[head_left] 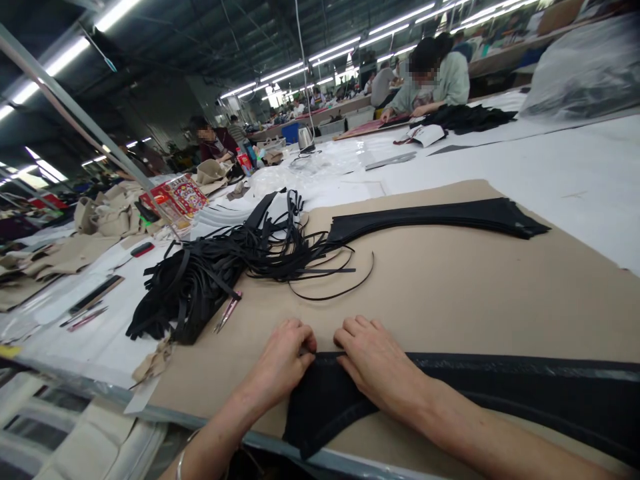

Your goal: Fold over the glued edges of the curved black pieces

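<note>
A long black fabric piece (525, 383) lies along the near side of the tan sheet (430, 293), its wide end reaching the table's front edge. My left hand (287, 350) pinches the upper edge near that end, thumb and fingers closed. Just to its right, my right hand (373, 353) is curled over the same edge, fingers bent and closed on the fabric. The fingertips of both hands are partly hidden. Beyond them rests a stack of similar black pieces (430, 217). A tangled heap of black strips (200, 280) sits to the left, beside pink-handled scissors (229, 312).
Left of the heap are a dark ruler-like bar (97, 295) and a pink pointed tool (87, 319). A red patterned box (183, 195) stands farther back. A metal pole (90, 123) slants across the left. Co-workers sit at the far tables; clear plastic (585, 73) lies back right.
</note>
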A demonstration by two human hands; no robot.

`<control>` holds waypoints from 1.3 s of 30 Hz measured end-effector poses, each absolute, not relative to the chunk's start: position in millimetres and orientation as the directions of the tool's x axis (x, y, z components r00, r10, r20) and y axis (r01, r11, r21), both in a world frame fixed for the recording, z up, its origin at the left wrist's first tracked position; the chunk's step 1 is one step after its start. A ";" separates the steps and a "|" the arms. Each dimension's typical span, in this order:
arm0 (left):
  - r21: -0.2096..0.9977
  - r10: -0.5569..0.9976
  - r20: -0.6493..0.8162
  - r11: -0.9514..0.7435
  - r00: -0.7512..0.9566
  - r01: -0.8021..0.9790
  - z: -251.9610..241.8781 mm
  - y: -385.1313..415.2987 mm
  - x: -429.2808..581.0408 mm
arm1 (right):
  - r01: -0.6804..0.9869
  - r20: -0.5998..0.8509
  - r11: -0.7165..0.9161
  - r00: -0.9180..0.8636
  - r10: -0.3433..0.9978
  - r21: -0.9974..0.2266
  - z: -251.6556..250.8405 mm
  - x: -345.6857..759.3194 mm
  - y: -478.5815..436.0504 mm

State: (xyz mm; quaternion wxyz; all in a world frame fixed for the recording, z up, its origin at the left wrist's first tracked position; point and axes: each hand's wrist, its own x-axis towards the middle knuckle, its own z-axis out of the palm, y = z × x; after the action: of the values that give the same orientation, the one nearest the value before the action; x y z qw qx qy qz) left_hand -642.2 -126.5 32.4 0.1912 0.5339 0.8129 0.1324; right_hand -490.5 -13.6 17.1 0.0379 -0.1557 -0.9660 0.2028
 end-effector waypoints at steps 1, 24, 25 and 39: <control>0.424 0.922 -0.170 0.388 -0.349 0.818 32.3 -126.9 -642.0 | 0.286 0.006 0.869 -0.949 0.315 -0.402 17.1 -491.2 -13.3; 0.439 0.981 -0.063 0.192 -0.183 0.878 23.5 -135.5 -649.9 | 0.081 0.126 0.847 -0.977 0.172 -0.526 0.5 -493.4 4.0; 0.428 0.983 -0.046 0.178 -0.175 0.886 22.3 -136.8 -649.6 | 0.074 0.137 0.849 -0.976 0.170 -0.523 -0.4 -493.0 3.5; 0.082 0.965 0.261 -0.064 0.041 0.995 4.3 -151.3 -637.7 | -0.027 0.213 0.932 -0.976 0.054 -0.360 -8.8 -486.6 -2.0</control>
State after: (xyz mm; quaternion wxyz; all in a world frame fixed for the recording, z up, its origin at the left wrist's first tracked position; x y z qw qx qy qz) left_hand -637.7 -151.3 4.3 -0.0606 0.7188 0.6814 0.1240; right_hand -486.6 -2.0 -8.8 0.1101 -0.0071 -0.9768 0.1837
